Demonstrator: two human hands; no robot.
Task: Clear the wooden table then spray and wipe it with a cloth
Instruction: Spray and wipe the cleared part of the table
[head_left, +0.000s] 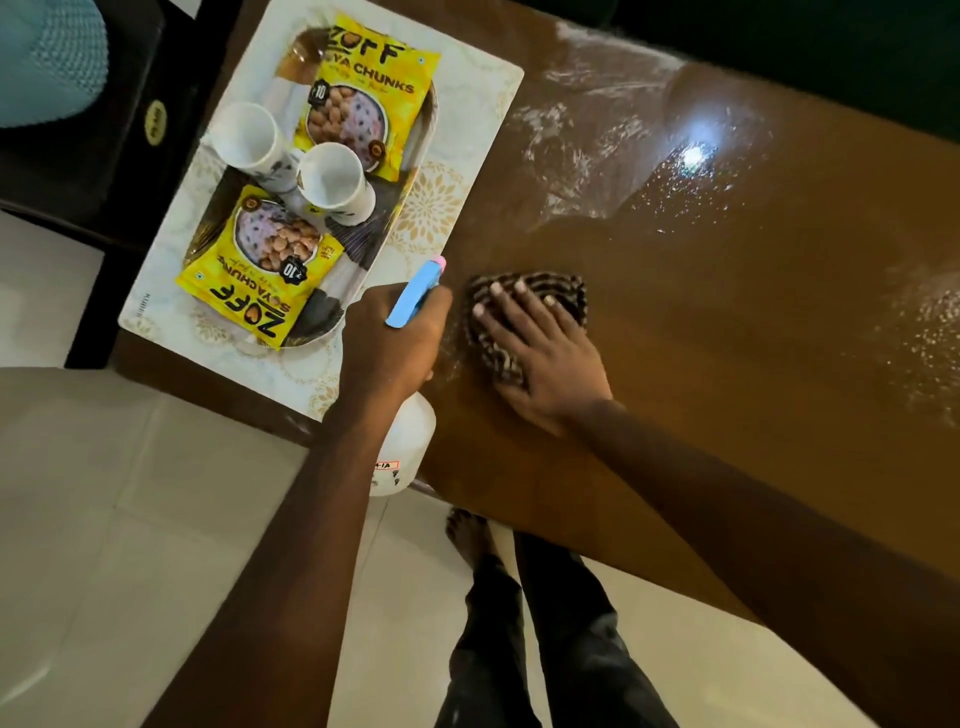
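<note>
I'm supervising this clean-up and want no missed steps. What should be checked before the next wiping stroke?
1. Cloth flat under right hand: ok.
2. Spray bottle gripped by left hand: ok.
3. Table cleared: not ok; the tray with packets and cups sits on a mat at one end.
4. Spray to wipe: ok; white streaks lie on the far side.
5. Path from cloth to streaks free: ok.
6. Liquid left in bottle: cannot tell.

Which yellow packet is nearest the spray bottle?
The packet with upside-down writing, beside the left hand holding the spray bottle; the other packet lies beyond the cups.
</note>
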